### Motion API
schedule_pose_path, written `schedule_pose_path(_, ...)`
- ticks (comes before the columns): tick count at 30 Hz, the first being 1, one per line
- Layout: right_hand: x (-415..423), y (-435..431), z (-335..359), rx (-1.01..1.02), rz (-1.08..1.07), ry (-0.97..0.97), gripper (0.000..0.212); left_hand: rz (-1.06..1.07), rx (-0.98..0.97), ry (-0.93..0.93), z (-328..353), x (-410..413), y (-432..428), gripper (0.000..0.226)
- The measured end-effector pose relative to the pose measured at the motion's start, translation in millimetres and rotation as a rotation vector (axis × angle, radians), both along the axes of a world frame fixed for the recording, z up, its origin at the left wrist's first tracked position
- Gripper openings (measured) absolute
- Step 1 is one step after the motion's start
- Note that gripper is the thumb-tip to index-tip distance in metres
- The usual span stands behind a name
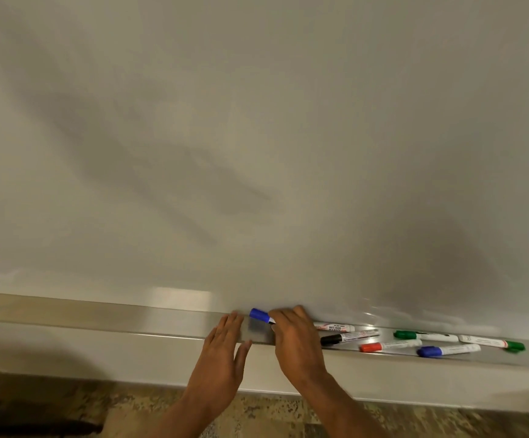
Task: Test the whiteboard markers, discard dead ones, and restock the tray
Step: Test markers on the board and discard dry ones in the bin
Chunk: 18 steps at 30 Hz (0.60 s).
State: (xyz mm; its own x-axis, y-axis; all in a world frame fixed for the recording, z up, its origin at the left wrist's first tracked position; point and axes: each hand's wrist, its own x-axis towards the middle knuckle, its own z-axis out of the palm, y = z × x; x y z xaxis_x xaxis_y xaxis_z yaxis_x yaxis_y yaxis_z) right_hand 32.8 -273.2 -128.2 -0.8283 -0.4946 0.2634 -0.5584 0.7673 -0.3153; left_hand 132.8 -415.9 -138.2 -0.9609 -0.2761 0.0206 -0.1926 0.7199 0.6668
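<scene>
Fingers (288, 319) of your right hand (295, 343) curl round a blue-capped marker (259, 314), held low against the whiteboard (257, 137) just above the tray (114, 312), cap on. Your left hand (222, 346) lies flat and straight-fingered over the tray's front edge, holding nothing. Six other markers (389, 345) lie scattered in the tray to your right, and the board shows no test strokes — so testing looks barely begun, with discarding and restocking all left.

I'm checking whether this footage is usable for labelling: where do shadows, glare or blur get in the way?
Head view: broad soft shadows cross the whiteboard, darkest at lower right; a glare patch sits just above the tray; labels on the loose markers are blurred; the right hand hides most of the blue-capped marker.
</scene>
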Motion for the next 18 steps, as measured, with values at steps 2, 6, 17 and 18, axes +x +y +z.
schedule_pose_path(2, 6, -5, 12, -0.160, 0.013, -0.005, 0.035, 0.120, 0.209, 0.108, 25, -5, 1, 0.049)
schedule_pose_path(6, 20, -13, 52, -0.443, 0.008, -0.206, 0.029, 0.164, 0.629, 0.159, 77, -14, 6, 0.025)
schedule_pose_path(17, 54, 12, 221, -0.847, 0.098, -0.671, 0.027, 0.042, 1.158, 0.182, 227, 0, 28, 0.032)
schedule_pose_path(18, 56, 15, 232, -0.865, 0.101, -0.656, 0.023, 0.035, 1.176, 0.193, 238, 2, 33, 0.033)
